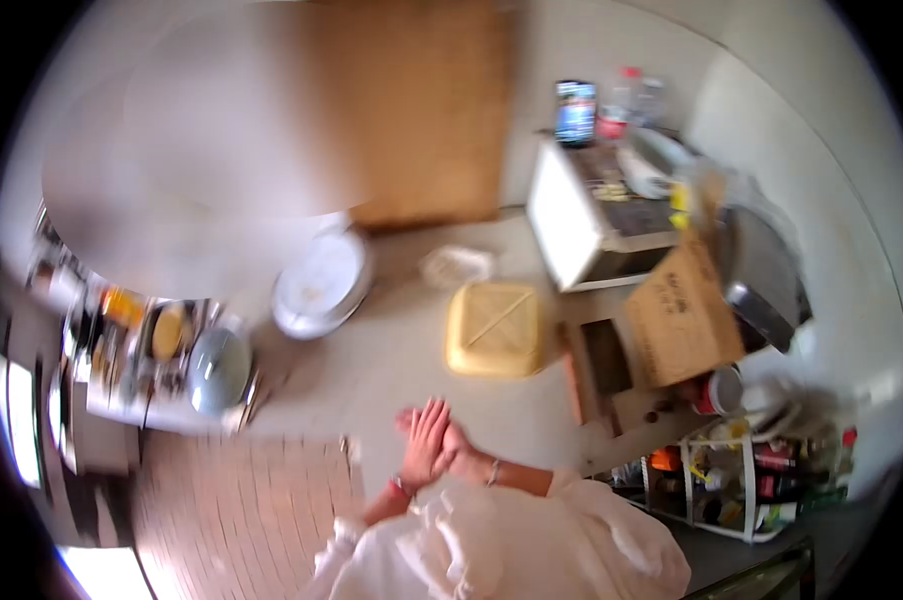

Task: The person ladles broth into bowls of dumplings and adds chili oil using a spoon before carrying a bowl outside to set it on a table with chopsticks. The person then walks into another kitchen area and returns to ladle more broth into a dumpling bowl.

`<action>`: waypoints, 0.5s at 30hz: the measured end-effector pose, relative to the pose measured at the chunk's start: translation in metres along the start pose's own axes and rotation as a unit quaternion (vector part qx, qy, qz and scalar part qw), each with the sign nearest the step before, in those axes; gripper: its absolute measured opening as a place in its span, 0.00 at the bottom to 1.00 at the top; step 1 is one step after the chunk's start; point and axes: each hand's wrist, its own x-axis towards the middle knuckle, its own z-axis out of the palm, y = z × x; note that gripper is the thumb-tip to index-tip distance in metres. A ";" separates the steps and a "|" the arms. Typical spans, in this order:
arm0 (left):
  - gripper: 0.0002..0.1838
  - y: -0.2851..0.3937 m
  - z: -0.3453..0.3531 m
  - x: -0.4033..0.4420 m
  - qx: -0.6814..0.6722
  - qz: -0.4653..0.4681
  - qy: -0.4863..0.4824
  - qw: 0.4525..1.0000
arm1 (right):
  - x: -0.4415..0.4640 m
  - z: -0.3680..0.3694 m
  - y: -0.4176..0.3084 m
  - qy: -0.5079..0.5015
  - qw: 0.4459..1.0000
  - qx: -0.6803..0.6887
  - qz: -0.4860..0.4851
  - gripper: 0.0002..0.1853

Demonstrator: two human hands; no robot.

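Note:
In the head view my left hand (425,442) and my right hand (458,449) press together in front of my body. The left lies across the right palm with its fingers stretched out. Some fingertips of the right hand show past its left side; its other fingers are partly hidden. Nothing shows held between them. A red band circles the left wrist, and a light bracelet the right. Nearest beyond my hands is a yellow square plastic thing (493,330) with a cross pattern, lying on the grey surface (391,350).
Stacked white plates (319,285) stand left, near a grey bowl (219,370) and cluttered containers. At right are a white cabinet (561,220) carrying a phone (575,112), a cardboard box (681,315) and a bottle rack (721,480). A blurred pale shape (201,130) fills the upper left.

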 end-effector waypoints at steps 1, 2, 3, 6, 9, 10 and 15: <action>0.37 -0.014 -0.011 -0.005 0.010 -0.018 -0.004 1.000 | 0.000 0.017 -0.010 -0.013 1.000 0.001 -0.026 0.26; 0.36 -0.032 -0.026 0.027 0.077 -0.058 -0.042 0.994 | -0.002 0.033 -0.030 -0.042 0.998 -0.005 -0.051 0.27; 0.36 -0.036 -0.046 0.008 0.046 -0.073 0.002 0.996 | -0.003 0.045 -0.026 -0.118 0.991 0.010 -0.054 0.26; 0.28 -0.057 -0.075 -0.061 0.008 -0.170 0.071 0.983 | -0.010 0.077 -0.013 -0.013 0.989 -0.131 -0.059 0.17; 0.19 -0.055 -0.128 -0.144 -0.072 -0.283 0.096 0.952 | 0.018 0.074 0.031 0.067 0.989 -0.125 -0.045 0.15; 0.19 -0.056 -0.143 -0.178 -0.079 -0.318 0.095 0.940 | 0.032 0.057 0.050 0.037 0.994 -0.097 -0.015 0.17; 0.19 -0.088 -0.192 -0.389 -0.167 -0.485 0.234 0.826 | 0.088 0.103 0.213 0.029 0.961 -0.138 0.237 0.17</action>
